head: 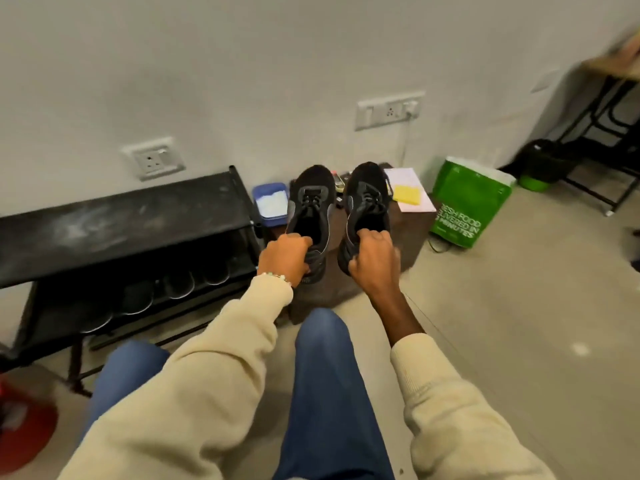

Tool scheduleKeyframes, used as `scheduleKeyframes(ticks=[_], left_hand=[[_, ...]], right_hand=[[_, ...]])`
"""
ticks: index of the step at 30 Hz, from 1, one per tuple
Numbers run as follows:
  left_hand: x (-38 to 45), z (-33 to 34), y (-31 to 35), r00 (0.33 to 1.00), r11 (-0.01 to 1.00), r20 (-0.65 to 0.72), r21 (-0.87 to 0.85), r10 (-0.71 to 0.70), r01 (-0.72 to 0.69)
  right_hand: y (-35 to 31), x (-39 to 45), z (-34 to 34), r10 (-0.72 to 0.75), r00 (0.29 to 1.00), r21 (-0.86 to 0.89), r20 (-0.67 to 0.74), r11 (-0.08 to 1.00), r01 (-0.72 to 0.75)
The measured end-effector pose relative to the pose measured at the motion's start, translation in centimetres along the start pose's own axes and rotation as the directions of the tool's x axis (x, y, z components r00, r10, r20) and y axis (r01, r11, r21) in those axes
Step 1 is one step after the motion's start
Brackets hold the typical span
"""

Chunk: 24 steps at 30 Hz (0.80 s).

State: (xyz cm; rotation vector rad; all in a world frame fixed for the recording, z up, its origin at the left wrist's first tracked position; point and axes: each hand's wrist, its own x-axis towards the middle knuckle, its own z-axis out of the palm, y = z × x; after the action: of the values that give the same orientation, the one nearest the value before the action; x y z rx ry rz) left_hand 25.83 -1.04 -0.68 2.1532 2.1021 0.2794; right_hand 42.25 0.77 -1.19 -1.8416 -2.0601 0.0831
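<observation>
Two black lace-up sneakers are held side by side in front of me, toes pointing away toward the wall. My left hand (285, 258) grips the heel of the left sneaker (311, 206), with fingers curled into its opening. My right hand (374, 261) grips the heel of the right sneaker (367, 199) the same way. Both shoes hover over a low dark brown table (408, 233). My sleeves are cream and my trousers are blue.
A black shoe rack (121, 220) stands at the left with shoes on its lower shelf. A blue tub (270, 202), papers and a yellow cloth (408, 194) lie by the table. A green bag (467, 202) stands right; a black-legged table (602, 109) far right.
</observation>
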Motion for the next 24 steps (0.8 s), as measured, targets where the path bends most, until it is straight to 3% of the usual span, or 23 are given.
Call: scheduleKeyframes(ticks=[6,11,17,24], left_hand=[[-1.5,-3.0,-7.2,0.96,0.97,-0.145,0.014,-0.24,0.245],[-1.9,-5.0,-12.8,0.902,0.919,-0.199,0.025,-0.382,0.395],[-0.2,-6.7,-18.4,0.859,0.87,-0.182,0.033,-0.479,0.492],[2.5,-7.0,-21.5,0.861,0.873,-0.168,0.008,-0.479,0.487]], right_hand=[[-8.6,3.1,0.9,-0.303,0.951,0.025,0.059,0.953,0.302],[-14.9,5.6,2.6,-0.47,0.878,0.064,0.088,0.882,0.466],[-21.1,9.2,5.6,-0.56,0.817,0.114,0.137,0.828,0.549],[-24.6,11.5,8.8,-0.567,0.807,0.087,0.167,0.824,0.561]])
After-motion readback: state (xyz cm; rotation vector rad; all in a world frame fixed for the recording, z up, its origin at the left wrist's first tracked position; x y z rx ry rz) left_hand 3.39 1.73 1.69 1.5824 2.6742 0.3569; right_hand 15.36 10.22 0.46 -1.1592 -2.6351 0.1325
